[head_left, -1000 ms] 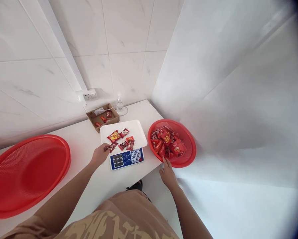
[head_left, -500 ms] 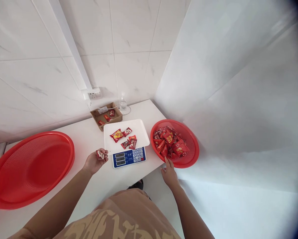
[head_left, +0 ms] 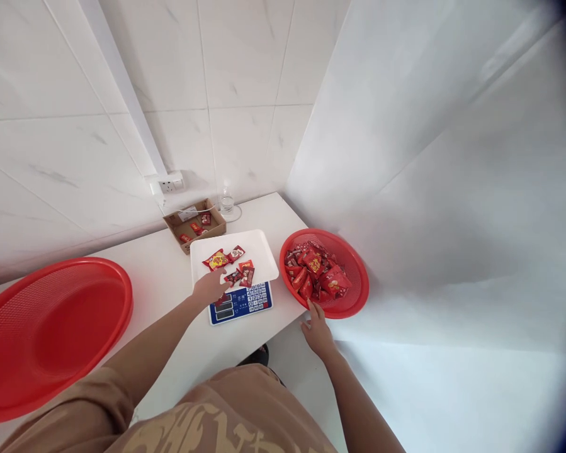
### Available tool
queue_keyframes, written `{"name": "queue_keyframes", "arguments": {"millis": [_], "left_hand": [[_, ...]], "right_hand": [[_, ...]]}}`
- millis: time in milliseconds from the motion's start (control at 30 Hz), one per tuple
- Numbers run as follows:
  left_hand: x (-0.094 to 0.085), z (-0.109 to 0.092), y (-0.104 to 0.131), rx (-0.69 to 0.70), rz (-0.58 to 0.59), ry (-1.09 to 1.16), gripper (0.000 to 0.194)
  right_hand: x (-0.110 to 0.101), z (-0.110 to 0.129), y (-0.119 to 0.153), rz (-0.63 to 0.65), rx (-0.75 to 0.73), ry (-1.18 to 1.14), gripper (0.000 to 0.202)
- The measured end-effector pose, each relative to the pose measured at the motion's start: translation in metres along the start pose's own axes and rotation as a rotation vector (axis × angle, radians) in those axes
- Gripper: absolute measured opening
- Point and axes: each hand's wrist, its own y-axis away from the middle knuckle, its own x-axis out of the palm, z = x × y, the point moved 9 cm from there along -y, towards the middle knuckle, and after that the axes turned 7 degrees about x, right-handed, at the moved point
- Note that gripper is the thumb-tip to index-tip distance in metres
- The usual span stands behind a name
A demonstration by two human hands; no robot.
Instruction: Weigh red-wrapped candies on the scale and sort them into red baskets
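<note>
My left hand is palm down over the front left of the white weighing tray. A small red packet shows under its edge, above the scale's display, and seems held in the curled fingers. The index finger and thumb reach toward a dark red packet on the tray. A yellow-and-red packet and several smaller ones lie there too. My right hand rests its fingertips at the near rim of the right red basket, thumb apart, holding nothing. Red packets fill that basket's middle.
A large red basket stands at the left. Behind the tray is a cardboard box with a few packets, beside a clear bottle and a white cable. The blue scale panel faces me. A wall socket is behind.
My left hand has moved right and turned palm down over the tray, its packet now mostly hidden. My right hand stays by the basket rim. The view has shifted slightly.
</note>
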Motion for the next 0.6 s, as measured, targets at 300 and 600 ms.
{"name": "queue_keyframes", "arguments": {"millis": [300, 600], "left_hand": [[0.015, -0.018, -0.013, 0.076, 0.079, -0.404, 0.029], [-0.010, -0.012, -0.009, 0.034, -0.037, -0.416, 0.051]], "right_hand": [[-0.004, 0.003, 0.005, 0.000, 0.007, 0.005, 0.065], [-0.001, 0.000, 0.000, -0.004, -0.014, -0.025, 0.066]]}}
